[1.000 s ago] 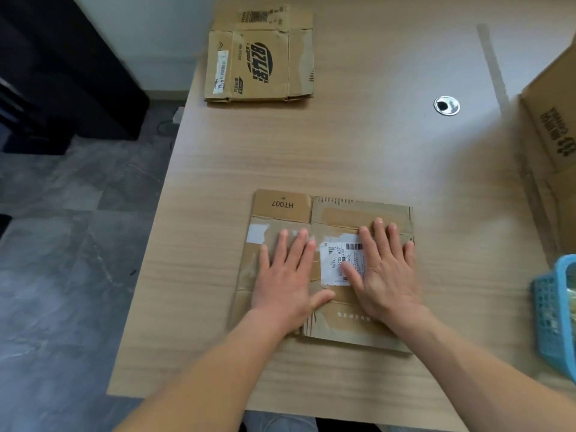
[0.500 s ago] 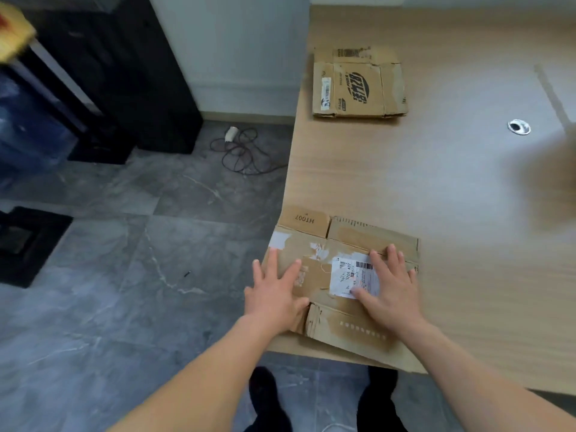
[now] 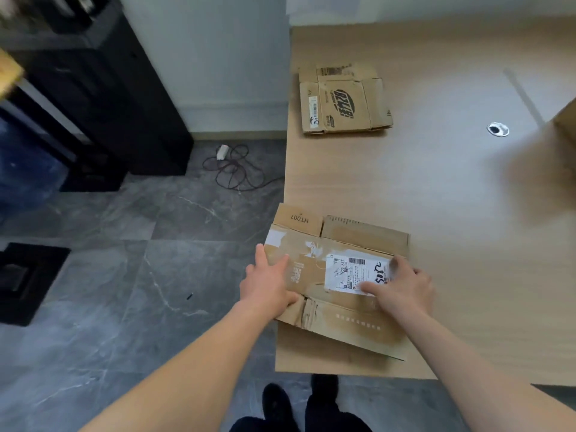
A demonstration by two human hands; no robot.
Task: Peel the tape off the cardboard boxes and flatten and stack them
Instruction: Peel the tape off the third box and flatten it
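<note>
1. The light wooden surface (image 3: 436, 182) fills the right of the frame, and its left edge runs down the middle.
2. The flattened brown cardboard box (image 3: 364, 235) lies at lower centre. Its left end juts past that edge, over the grey floor (image 3: 140, 275).
3. A flattened printed cardboard box (image 3: 343, 101) lies at upper centre, well apart. I take it as the start of the stack.
4. My left hand (image 3: 268, 282) has its grip spread, fingers straight on the overhanging end. My right hand (image 3: 405, 285) lays its thumb across the white shipping label (image 3: 352, 272). Its fingers are blurred, so I cannot tell that grip.
5. I should use the overhang to slip fingers underneath, hold the panels together, carry the box level and square it on the far one.
</note>
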